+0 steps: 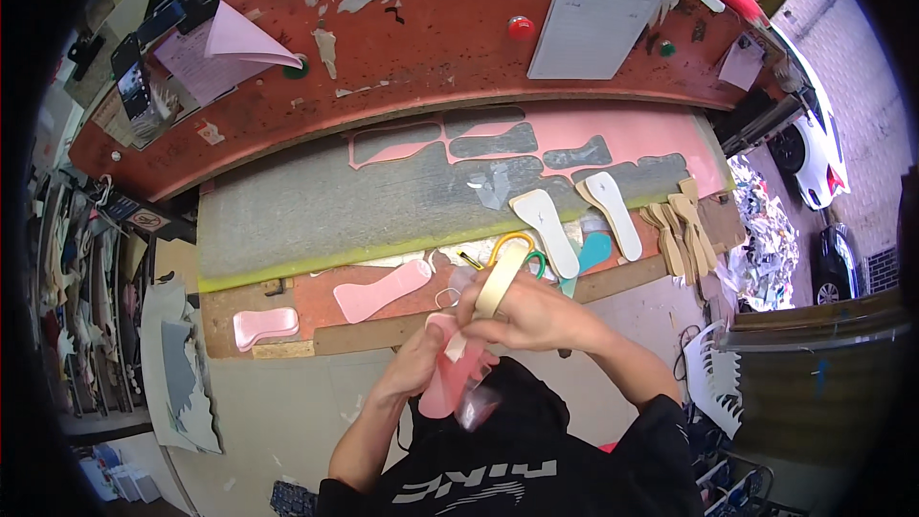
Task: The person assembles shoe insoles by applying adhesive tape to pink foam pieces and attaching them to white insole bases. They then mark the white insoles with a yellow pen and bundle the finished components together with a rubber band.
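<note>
In front of my chest, my left hand [414, 364] is closed around pink insole-shaped pieces [441, 391]. A pale strip of tape [456, 346] lies across them. A cream roll of tape [501, 281] is gripped in my right hand [536, 314], whose fingertips are at the strip. Clear plastic [477, 409] hangs at the lower right of the pink pieces. On the bench edge beyond lie a longer pink insole piece [383, 291] and a shorter pink stack [266, 326]. Yellow-handled scissors [512, 243] are partly hidden behind the roll.
Cream sole templates [546, 235] and several brown ones [684, 230] lie at the right of the bench. Pink sheet material with cut-outs [622, 129] covers the grey mat's [316, 201] far side. A red board [421, 38] stands behind. Scraps [763, 239] are heaped at the right.
</note>
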`<state>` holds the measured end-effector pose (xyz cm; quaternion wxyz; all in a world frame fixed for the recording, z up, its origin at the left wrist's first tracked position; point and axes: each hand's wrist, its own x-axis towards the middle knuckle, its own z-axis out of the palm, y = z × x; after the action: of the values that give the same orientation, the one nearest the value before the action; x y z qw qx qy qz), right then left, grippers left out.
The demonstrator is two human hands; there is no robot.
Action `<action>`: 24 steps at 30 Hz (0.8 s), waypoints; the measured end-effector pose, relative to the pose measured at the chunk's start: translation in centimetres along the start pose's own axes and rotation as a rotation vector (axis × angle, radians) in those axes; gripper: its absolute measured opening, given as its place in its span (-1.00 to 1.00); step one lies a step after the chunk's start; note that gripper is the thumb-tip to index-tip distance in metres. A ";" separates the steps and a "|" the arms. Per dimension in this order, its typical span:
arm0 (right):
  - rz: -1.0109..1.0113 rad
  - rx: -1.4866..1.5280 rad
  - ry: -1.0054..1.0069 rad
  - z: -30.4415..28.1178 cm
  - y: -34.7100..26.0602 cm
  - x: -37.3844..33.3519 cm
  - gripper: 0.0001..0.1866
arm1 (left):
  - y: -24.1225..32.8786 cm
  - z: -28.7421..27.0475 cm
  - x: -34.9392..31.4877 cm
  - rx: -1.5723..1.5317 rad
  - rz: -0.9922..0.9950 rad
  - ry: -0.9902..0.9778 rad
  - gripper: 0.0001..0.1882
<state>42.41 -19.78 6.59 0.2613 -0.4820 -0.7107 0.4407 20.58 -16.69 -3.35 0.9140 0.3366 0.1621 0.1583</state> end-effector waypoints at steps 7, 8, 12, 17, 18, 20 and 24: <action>0.053 -0.011 0.068 0.2 2.4 -0.6 -0.83 | -0.1 1.9 0.4 0.337 -0.116 0.051 -0.67; 0.080 0.005 0.044 0.2 2.5 -0.5 -0.82 | 0.2 2.0 0.2 0.366 -0.129 0.056 -0.67; 0.099 0.135 -0.010 -0.2 2.6 -0.4 -0.80 | -0.3 1.3 -0.1 0.509 -0.120 0.010 -0.67; 0.049 -0.064 0.029 0.9 4.4 -1.2 -0.80 | -0.4 1.3 0.2 0.637 -0.122 0.014 -0.68; 0.020 -0.094 0.175 2.4 4.8 -1.7 -0.82 | -1.0 0.8 0.3 0.609 -0.101 0.040 -0.69; -0.327 -0.575 0.371 4.9 5.8 -1.9 -0.84 | -2.3 0.0 0.3 0.460 -0.014 0.191 -0.72; -0.615 -0.880 0.530 6.8 6.0 -2.2 -0.81 | -3.4 -0.7 -0.4 0.102 -0.002 0.196 -0.71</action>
<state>40.63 -23.49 -1.72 0.3212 -0.4105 -0.8440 -0.1261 20.56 -18.92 -6.05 0.8756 0.3655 0.2588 0.1811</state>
